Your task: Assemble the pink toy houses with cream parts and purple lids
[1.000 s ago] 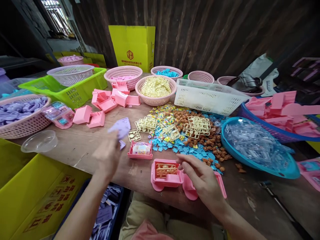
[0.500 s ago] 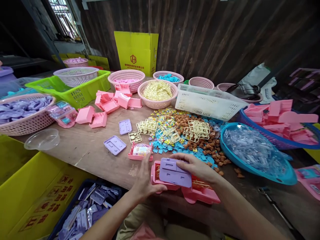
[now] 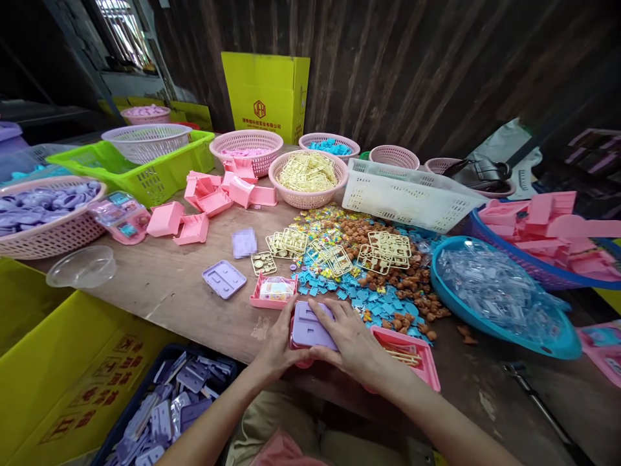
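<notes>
Both my hands press a purple plastic lid [image 3: 309, 327] down onto the left half of an open pink toy case [image 3: 407, 357] at the table's near edge. My left hand [image 3: 279, 346] grips the lid's left side, thumb on top. My right hand [image 3: 352, 342] lies over its right side, fingers spread across the top. The case's right half stays uncovered and shows an orange part inside. Another purple lid [image 3: 224, 279] and a small pink tray [image 3: 273, 290] with a packet lie just beyond my hands.
Cream part sprues [image 3: 334, 252], blue tiles and brown pieces cover the table's middle. A blue basin [image 3: 499, 294] of clear parts sits right, pink baskets [image 3: 308, 175] and a green crate [image 3: 140, 169] behind. A bin of purple lids [image 3: 165, 408] and a yellow box [image 3: 68, 375] stand below left.
My left hand came back from the purple pieces on the table. The purple lid was carried over the pink case and now sits pressed onto its left half under both hands.
</notes>
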`<state>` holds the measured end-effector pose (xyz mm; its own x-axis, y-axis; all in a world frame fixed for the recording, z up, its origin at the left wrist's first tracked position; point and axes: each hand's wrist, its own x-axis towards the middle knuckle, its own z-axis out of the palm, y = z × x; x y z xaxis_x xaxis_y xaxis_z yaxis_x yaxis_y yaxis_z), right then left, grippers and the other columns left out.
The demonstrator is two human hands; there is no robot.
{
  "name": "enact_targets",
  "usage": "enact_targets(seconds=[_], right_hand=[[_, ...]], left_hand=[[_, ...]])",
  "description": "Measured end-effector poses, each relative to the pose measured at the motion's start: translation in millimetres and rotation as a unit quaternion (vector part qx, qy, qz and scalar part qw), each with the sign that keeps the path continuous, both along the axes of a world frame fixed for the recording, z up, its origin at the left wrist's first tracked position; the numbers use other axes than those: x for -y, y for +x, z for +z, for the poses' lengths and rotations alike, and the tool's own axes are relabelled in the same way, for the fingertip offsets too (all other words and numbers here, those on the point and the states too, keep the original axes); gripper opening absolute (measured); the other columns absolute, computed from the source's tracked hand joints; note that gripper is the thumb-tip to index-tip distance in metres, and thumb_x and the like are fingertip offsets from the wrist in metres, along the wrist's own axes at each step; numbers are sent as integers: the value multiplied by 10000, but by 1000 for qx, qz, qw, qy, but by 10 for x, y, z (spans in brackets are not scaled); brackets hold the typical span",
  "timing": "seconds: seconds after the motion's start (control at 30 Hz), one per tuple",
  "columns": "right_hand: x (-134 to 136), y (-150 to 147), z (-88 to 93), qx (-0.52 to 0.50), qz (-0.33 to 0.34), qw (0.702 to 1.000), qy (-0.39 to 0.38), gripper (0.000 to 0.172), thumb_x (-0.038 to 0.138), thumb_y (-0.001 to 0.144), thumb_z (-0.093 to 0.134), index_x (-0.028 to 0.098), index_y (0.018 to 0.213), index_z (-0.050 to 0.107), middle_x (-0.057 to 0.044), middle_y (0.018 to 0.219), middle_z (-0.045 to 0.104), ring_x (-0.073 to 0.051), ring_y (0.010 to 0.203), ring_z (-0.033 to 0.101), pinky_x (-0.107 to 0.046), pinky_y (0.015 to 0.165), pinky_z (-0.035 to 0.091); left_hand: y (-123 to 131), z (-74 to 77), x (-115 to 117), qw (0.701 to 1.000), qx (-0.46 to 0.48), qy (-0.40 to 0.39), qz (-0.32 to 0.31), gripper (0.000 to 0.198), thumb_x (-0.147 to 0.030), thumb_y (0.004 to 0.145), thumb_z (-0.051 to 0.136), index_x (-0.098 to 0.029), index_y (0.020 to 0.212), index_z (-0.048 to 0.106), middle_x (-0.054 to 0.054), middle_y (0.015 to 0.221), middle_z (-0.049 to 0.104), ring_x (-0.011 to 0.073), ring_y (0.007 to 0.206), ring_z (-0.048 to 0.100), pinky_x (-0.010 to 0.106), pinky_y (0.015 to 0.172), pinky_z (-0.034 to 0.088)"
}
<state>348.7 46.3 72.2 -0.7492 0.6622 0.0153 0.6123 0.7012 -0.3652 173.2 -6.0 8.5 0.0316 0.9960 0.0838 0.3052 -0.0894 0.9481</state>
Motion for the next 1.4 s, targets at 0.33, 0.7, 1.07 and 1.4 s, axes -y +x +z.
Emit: enact_targets(seconds=[0.33,0.7,1.07,1.4], right_hand=[[96,-53,-111,86,-16,996,33,727,498,811,544,223,1428,276,-184,1385,407,-367,1237,383,-559,947,398],[83,-78,-148,62,-27,996,58,799,554,759,581,238,1427,276,-135,1429,385,-353,1264,366,-560,1003,321],[140,-58,-61,-54,-3,995,79,696,473,885,418,215,1457,118,-131,1474,300,-295,1366,224,-532,1058,266],[213,163,208,-244,-43,944,218,602,158,872,460,233,1418,220,-131,1216,538,-255,1160,495,-446,924,458]], left_hand=[[-75,-103,2,987,-99,104,-66,757,-524,771,567,-299,1412,234,120,1393,359,275,1296,374,431,1048,358],[-725,-86,-116,906,-334,193,175,658,-540,800,513,-137,1298,362,200,1272,468,325,1233,411,505,1018,336],[-1481,83,-150,864,-470,55,170,212,-340,821,467,-169,869,583,124,1016,635,279,971,587,541,1039,283],[-1074,866,-116,918,216,50,330,351,-492,630,662,-178,696,518,-5,705,634,156,694,619,331,743,520]])
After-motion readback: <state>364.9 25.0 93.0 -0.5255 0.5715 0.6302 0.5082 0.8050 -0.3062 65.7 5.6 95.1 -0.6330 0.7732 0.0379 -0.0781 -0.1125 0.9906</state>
